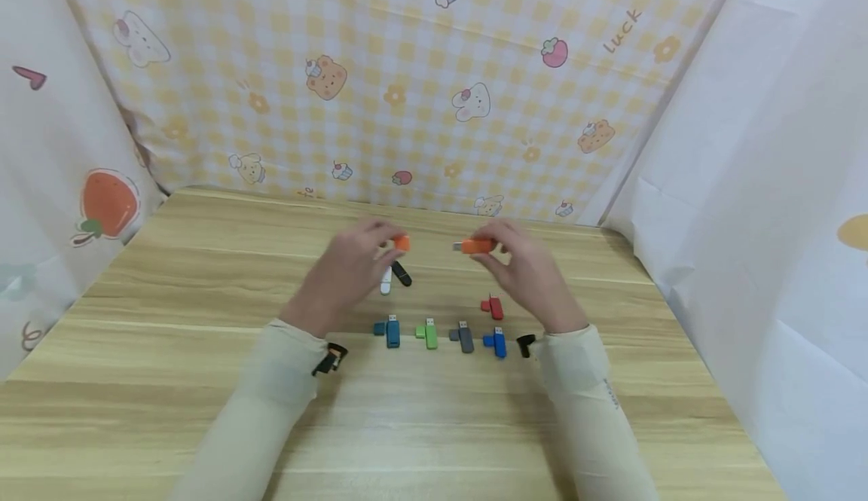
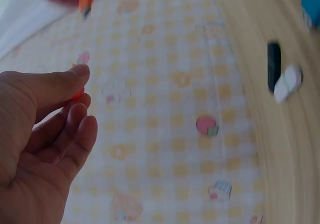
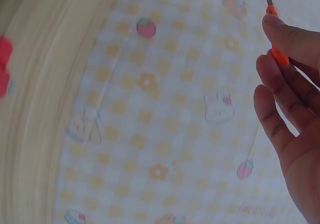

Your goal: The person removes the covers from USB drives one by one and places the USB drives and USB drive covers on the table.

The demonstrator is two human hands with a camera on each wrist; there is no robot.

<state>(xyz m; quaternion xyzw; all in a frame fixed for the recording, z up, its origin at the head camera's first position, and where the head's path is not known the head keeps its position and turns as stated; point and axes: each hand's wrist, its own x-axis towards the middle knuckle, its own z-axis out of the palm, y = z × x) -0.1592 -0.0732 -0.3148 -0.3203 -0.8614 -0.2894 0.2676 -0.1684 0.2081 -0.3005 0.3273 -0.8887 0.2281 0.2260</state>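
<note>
Above the far part of the table, my left hand [image 1: 356,264] pinches a small orange cap [image 1: 402,243] between thumb and fingers. Facing it, a short gap away, my right hand [image 1: 525,271] pinches an orange USB stick [image 1: 478,246], its bare metal plug pointing left at the cap. The right wrist view shows the plug [image 3: 269,1] sticking out beyond thumb and forefinger. Most of the cap [image 2: 77,94] is hidden by the left thumb in the left wrist view. Below the left hand lie a white USB stick [image 1: 386,282] and a black USB stick [image 1: 401,273].
A row of uncapped sticks, each with its cap at its left, lies nearer: teal [image 1: 393,332], green [image 1: 430,334], grey [image 1: 465,337] and blue [image 1: 499,342]. A red one [image 1: 496,307] lies behind the blue. A checked curtain [image 1: 407,94] hangs along the table's back edge.
</note>
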